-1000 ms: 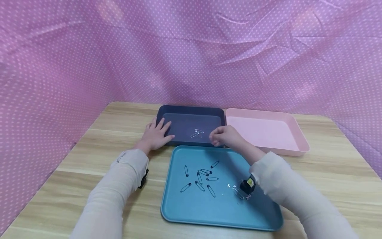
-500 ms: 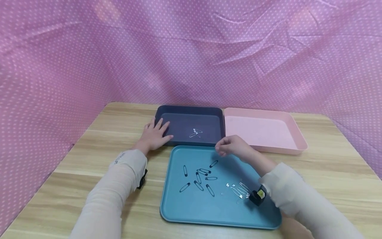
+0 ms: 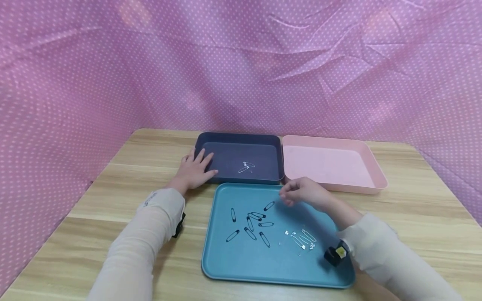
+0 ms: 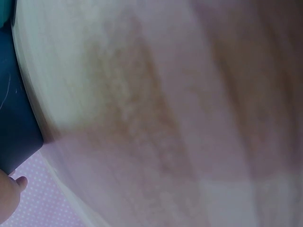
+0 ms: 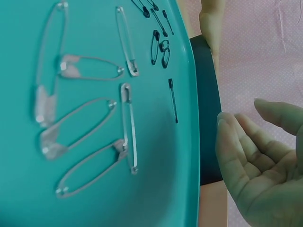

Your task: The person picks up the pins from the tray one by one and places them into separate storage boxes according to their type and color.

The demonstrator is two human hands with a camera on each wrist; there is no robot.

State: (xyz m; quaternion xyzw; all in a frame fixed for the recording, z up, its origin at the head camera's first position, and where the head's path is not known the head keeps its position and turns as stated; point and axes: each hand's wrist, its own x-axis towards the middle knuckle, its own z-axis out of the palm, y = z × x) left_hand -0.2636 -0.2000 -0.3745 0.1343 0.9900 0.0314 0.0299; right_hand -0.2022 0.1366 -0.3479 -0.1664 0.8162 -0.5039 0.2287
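My left hand [image 3: 193,172] rests with spread fingers on the left rim of the navy tray [image 3: 226,156], holding nothing. Inside that tray lie a few silver safety pins [image 3: 244,169]. Over the far right part of the teal tray [image 3: 241,263] hovers my right hand [image 3: 304,193]. In the right wrist view its thumb stands apart from loosely bent fingers [image 5: 232,151], with nothing between them. Several black safety pins [image 3: 265,239] are scattered left of centre on the teal tray. Silver safety pins [image 5: 130,127] lie on its right side, large in the right wrist view.
A pink tray [image 3: 331,161] stands against the navy tray's right side. All three trays sit on a wood-grain table [image 3: 124,184]. Behind it hangs a pink dotted cloth [image 3: 241,83]. The left wrist view is mostly blurred table.
My right hand has drawn back from the navy tray's near right corner, moving right and toward me over the teal tray. More silver pins show now. The left hand stays put.
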